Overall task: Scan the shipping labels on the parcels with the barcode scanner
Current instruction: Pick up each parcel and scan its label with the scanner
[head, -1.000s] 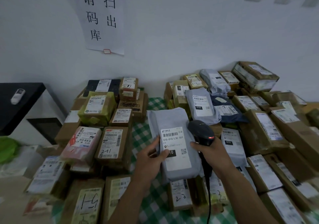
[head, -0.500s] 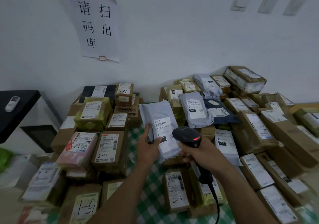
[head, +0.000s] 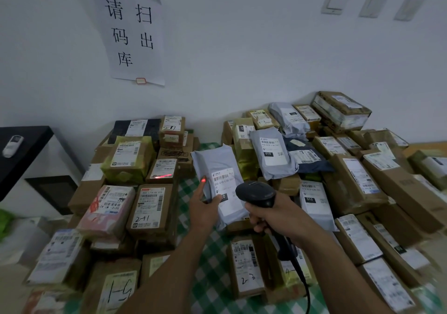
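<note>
My left hand (head: 202, 205) holds a grey poly mailer (head: 215, 162) upright above the table, thumb pressed on its white shipping label (head: 226, 193). My right hand (head: 275, 217) grips the handle of a black barcode scanner (head: 256, 193), whose head sits just right of the label. A red scan glow falls on my left fingertip (head: 203, 180) and on a brown box (head: 163, 171) behind it. The scanner's cable (head: 303, 282) runs down toward me.
Labelled cardboard boxes (head: 150, 208) fill the left side, and more boxes and mailers (head: 353, 176) crowd the right, on a green checked tablecloth (head: 212, 267). A black shelf (head: 29, 144) with a white device stands at far left. A paper sign (head: 131, 31) hangs on the wall.
Both hands carried the mailer and scanner farther from me, toward the pile. The red scan light now falls on my left fingertip and the box behind.
</note>
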{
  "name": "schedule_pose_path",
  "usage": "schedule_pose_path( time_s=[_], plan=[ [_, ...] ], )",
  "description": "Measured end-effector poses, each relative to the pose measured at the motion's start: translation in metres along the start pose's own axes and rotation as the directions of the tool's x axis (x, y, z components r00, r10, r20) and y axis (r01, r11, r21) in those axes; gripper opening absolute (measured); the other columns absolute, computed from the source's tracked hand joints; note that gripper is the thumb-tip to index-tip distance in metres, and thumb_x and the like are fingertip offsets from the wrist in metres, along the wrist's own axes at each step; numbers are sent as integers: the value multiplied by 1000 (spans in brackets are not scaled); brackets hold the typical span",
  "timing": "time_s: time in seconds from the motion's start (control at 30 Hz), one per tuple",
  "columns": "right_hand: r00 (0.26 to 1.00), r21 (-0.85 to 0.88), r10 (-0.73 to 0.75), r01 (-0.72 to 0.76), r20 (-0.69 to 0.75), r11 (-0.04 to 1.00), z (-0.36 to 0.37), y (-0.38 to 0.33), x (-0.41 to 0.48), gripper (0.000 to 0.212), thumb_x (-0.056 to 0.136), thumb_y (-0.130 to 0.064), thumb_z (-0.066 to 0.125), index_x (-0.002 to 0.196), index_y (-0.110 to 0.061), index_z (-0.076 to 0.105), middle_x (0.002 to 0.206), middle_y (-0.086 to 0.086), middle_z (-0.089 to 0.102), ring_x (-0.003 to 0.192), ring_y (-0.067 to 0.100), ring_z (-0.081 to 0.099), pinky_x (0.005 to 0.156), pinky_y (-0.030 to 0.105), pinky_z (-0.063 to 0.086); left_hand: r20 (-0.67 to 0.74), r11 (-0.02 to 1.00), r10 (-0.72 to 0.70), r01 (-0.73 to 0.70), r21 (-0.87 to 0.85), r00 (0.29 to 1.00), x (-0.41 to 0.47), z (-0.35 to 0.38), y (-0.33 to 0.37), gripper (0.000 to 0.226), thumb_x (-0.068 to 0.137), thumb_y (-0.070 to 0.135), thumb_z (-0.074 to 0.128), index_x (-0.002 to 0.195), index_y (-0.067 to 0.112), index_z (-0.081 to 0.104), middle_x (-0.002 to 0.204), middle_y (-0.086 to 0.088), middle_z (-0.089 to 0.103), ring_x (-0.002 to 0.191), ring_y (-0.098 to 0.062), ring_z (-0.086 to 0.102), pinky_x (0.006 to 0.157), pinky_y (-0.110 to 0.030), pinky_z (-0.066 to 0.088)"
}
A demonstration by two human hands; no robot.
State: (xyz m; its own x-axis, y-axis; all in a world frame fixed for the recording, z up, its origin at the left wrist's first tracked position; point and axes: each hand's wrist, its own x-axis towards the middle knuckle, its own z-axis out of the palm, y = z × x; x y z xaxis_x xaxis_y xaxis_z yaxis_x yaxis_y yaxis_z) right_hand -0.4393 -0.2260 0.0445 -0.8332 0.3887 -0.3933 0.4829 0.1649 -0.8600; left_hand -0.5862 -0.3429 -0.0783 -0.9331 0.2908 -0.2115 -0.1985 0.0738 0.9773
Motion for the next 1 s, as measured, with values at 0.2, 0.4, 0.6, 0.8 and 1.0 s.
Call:
schedule_pose_path(
  time_s=[0.2, 0.4, 0.6, 0.8, 1.0],
  plan=[
    [1000, -13, 9, -9, 4, 1000, 0, 1, 3, 25, 99, -33, 69, 124, -32, 63, 84, 1, 77, 74, 13, 73, 72, 31, 55, -9, 1000, -5, 5, -12, 1000, 3, -1, 2, 71, 91, 5, 76, 151, 30, 49, 150, -4, 56, 130, -24, 59, 84, -30, 60],
    [1000, 3, 9, -9, -8, 1000, 2, 0, 6, 27, 99, -33, 69, 124, -36, 61, 91, -3, 79, 79, 16, 77, 72, 30, 56, 0, 1000, -10, 10, 6, 1000, 3, -3, 4, 71, 91, 7, 76, 153, 29, 48, 151, -3, 56, 132, -23, 58, 93, -36, 58],
    [999, 55, -35, 34, 23, 998, 9, -15, 22, 26, 98, -29, 70, 121, -36, 61, 101, 2, 78, 72, 14, 74, 66, 25, 55, -31, 995, 34, -31, 93, 999, 20, -40, 41, 66, 98, 16, 67, 155, 39, 41, 140, 9, 55, 119, -17, 58, 77, -26, 57],
    [995, 31, -61, 59, 82, 998, 31, -34, 62, 31, 96, -32, 73, 124, -41, 62, 108, -5, 77, 86, 20, 78, 88, 43, 61, -161, 940, 44, 14, 341, 986, 87, -108, 86, 40, 107, 15, 45, 146, 24, 49, 135, -4, 60, 113, -23, 61, 60, -21, 50],
    [988, 26, -58, 55, 143, 998, 53, -44, 89, 30, 97, -34, 73, 122, -43, 60, 110, -4, 74, 83, 18, 77, 72, 30, 58, -60, 668, 46, 14, 744, 997, 114, -149, 70, 27, 106, 16, 47, 130, 13, 59, 134, -18, 62, 115, -30, 60, 90, -38, 51]
  ],
)
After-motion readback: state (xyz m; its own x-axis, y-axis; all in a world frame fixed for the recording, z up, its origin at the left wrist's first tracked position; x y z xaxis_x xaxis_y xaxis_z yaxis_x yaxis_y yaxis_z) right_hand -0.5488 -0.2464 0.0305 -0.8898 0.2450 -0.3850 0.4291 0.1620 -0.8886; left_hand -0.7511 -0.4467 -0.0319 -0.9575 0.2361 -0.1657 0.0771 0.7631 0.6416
